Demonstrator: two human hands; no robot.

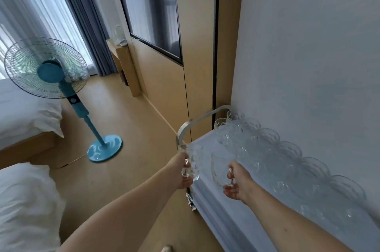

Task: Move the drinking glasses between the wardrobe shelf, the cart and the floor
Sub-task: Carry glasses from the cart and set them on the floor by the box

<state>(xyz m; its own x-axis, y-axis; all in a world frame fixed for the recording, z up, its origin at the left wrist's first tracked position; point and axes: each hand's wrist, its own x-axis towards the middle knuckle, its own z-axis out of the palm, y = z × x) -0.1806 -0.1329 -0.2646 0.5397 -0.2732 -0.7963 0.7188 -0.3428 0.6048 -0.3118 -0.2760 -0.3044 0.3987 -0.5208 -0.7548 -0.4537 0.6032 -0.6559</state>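
Left hand (186,171) curled round handle of clear textured glass mug (191,162), held at near-left corner of cart, over edge by floor side. Right hand (236,186) curled round handle of second clear glass mug (221,169), held above white cart top (207,148). Both mugs upright, apart from each other. Cannot tell whether either base touches the top.

Beyond hands: row of identical clear glass mugs (287,159) packed along white wall (308,46), running from near right to far end by curved metal cart handle (197,122). Mugs touching or nearly so; glass-on-white makes edges hard to read.

Judgement: mid-transfer, one mug per hand, either lifting off cart or setting down. To do well: keep both vertical, keep gap between the two, stay clear of metal handle on left side. If setting down, land flat on bare strip of top, not against row. If heading to tan wood floor (127,128), lower left one first, avoid swinging into cart edge.

Farther: light wood wardrobe door with dark glass panel (156,15), more glasses faintly visible on low wooden ledge (118,42), teal standing fan (47,66), white beds (24,111) at left.
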